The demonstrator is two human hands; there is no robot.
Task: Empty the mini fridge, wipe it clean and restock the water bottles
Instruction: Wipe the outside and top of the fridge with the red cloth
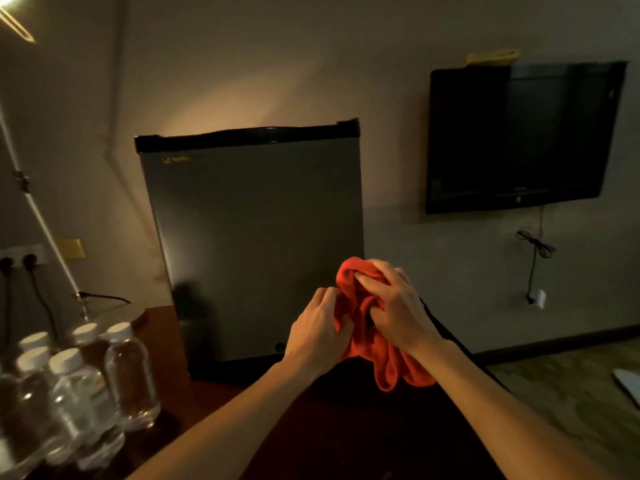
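A grey mini fridge [252,244] with a black top edge stands on the dark wooden table, its door closed. In front of its lower right corner I hold a bunched red cloth [367,344] with both hands. My left hand [318,327] grips the cloth's left side. My right hand [398,306] curls over its top and right side. Several clear water bottles [79,382] with white caps stand together on the table at the lower left.
The wooden table [166,386] runs under the fridge and bottles. A lamp pole [38,213] leans at the left, beside wall sockets [20,259] with plugs. A black TV [519,136] hangs on the wall at the right, a cable [535,258] dangling below. Carpet [568,386] lies at the lower right.
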